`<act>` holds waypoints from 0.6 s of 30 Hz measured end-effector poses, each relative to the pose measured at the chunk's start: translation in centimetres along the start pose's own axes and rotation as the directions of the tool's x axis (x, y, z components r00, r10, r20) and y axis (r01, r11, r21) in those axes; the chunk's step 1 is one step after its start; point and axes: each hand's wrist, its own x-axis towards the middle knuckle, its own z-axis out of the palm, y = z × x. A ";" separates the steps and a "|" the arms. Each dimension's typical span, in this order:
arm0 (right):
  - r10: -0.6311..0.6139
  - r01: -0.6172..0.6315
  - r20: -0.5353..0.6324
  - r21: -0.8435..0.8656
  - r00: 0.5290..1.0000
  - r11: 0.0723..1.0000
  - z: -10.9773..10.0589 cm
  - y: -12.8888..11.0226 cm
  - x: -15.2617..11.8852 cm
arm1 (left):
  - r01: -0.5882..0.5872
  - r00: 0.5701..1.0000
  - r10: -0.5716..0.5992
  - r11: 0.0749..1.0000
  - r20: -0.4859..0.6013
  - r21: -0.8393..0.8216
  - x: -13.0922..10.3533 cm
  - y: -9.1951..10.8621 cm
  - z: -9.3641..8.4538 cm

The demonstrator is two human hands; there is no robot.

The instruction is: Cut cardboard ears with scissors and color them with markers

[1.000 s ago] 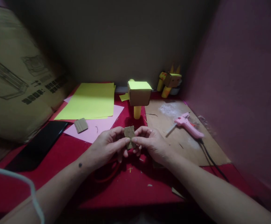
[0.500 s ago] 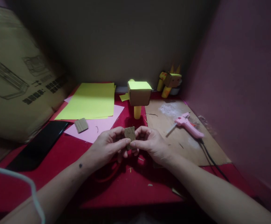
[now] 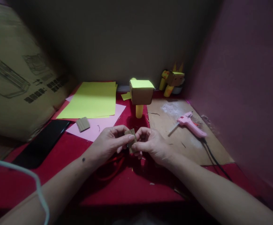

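Note:
Between my two hands is a small piece of brown cardboard [image 3: 132, 147], held up over the red tablecloth [image 3: 127, 193]. My left hand [image 3: 111, 142] pinches its left side, with the thumb lying across the front. The fingers of my right hand [image 3: 151, 143] grip its right edge, thumb also in front. Just beyond stands a cardboard box figure [image 3: 141, 94] with a yellow top and a yellow paper tube [image 3: 139, 111] under it. Partly hidden under my left hand are red scissors handles [image 3: 110, 173]. Another cardboard square [image 3: 82, 124] lies on pink paper [image 3: 89, 134].
A pink glue gun [image 3: 193, 125] with a black cord rests on a cardboard sheet [image 3: 211, 153] at right. Yellow sheets [image 3: 89, 100] and a black phone [image 3: 42, 143] lie left, beside a large carton [image 3: 21, 75]. A horned yellow figure [image 3: 172, 81] stands back right. A white cable [image 3: 36, 181] crosses lower left.
The cardboard piece has turned and tilted in my fingers, and my left thumb has slid up across its front. The view has shifted slightly; the things on the table stay in place.

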 end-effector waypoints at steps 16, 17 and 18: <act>0.047 -0.089 0.216 0.186 0.975 0.979 -0.4 0.0 0.2 | 0.049 0.998 -0.039 0.979 0.056 -0.199 0.5 -1.4 -0.9; 0.049 -0.084 0.199 0.172 0.979 0.982 -0.4 0.0 0.1 | 0.043 0.998 -0.033 0.981 0.054 -0.189 0.5 -1.3 -0.8; 0.054 -0.082 0.179 0.157 0.982 0.984 -0.3 0.0 0.1 | 0.037 0.998 -0.029 0.984 0.050 -0.175 0.5 -1.3 -0.8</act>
